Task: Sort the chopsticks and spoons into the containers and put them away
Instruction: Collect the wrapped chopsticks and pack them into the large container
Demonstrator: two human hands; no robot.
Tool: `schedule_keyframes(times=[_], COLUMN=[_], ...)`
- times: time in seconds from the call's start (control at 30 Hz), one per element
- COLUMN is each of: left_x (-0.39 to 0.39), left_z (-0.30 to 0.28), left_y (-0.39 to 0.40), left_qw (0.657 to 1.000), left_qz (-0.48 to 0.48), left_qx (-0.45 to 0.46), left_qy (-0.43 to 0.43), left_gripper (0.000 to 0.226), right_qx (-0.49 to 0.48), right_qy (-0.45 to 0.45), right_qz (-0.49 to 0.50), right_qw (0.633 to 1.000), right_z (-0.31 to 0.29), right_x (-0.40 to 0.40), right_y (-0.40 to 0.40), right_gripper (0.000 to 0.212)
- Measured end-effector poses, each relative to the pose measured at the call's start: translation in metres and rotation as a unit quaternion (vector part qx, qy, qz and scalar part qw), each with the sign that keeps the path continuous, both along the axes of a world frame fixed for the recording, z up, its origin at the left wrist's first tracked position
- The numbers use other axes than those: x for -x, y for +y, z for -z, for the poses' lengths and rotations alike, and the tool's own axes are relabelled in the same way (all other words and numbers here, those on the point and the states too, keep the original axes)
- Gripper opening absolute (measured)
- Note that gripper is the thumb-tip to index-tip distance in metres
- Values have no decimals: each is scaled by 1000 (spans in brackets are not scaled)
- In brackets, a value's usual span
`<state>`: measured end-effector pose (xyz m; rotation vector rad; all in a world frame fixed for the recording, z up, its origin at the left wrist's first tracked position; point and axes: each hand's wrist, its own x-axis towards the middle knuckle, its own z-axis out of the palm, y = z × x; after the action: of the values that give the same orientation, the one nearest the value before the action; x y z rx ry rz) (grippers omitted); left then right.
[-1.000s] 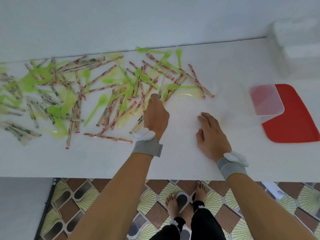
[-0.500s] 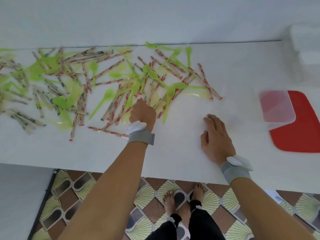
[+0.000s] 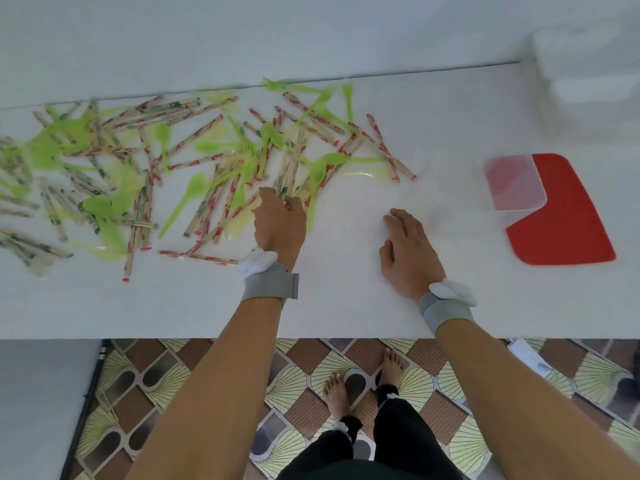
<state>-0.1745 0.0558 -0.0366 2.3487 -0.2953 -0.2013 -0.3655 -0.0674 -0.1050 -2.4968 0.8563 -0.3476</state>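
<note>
- We judge the sorting barely begun — the wrapped chopsticks [image 3: 194,157] and green spoons [image 3: 188,194] lie mixed in one wide scatter ahead of and out to the left of our left hand [image 3: 278,225]; none that we can see sits in any container.
- The clear container [image 3: 514,181] stands off to the right of our right hand [image 3: 407,252], well apart from it, resting partly over a red lid [image 3: 568,223]; it looks empty, though its clear walls make that hard to swear to; farther right and beyond it a pale boxy shape [image 3: 588,84] is too blurred to name.
- What is left, as we read it: nearly everything — picking the pieces apart by kind, filling the containers, closing them and putting them away.
- Our left hand reaches forward into the near edge of the pile, back of the hand up, its fingers curled down among the chopsticks; whether they have pinched one or only touch the heap we cannot tell, since the fingertips are hidden under the hand.
- Our right hand lies flat on the white table [image 3: 346,306], palm down, fingers straight and together, holding nothing; it rests on bare surface between the pile and the container, touching neither.
- Both forearms stretch out over the table's near edge; each wrist wears a grey band [image 3: 270,285].
</note>
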Motion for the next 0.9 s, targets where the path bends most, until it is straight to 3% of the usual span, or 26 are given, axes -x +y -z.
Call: schedule_keyframes(times=[0.13, 0.27, 0.33, 0.43, 0.5, 0.57, 0.63, 0.77, 0.9], left_x=[27, 49, 57, 65, 67, 66, 64, 58, 51], left_z=[0, 0, 0, 1, 3, 4, 4, 4, 4], left_y=[-4, -12, -14, -19, -21, -25, -28, -32, -34], left_qw=[991, 977, 971, 961, 954, 948, 943, 938, 937], left_qz=[96, 175, 202, 232, 260, 281, 302, 319, 325], left_qx=[89, 110, 108, 104, 82, 55, 31, 14, -21], left_qy=[-17, 51, 70, 107, 126, 135, 137, 134, 123], left_gripper=[13, 12, 12, 13, 13, 8, 13, 27, 18], right_qx=[-26, -1, -117, -396, -486, -517, -520, -470, -438], right_qy=[16, -7, -91, -209, -248, -278, -289, -267, -280], right_qz=[10, 29, 82, 142, 152, 151, 146, 132, 130], right_qw=[999, 1000, 986, 883, 825, 795, 791, 831, 844], right_z=[-7, -23, -39, -61, -70, -76, -78, -85, -90], right_x=[-5, -20, -29, -43, -49, -53, -56, -61, -69], right_y=[1, 7, 15, 22, 20, 17, 13, 8, 8], right_gripper=[49, 40, 34, 32, 45, 45, 36, 4, 13])
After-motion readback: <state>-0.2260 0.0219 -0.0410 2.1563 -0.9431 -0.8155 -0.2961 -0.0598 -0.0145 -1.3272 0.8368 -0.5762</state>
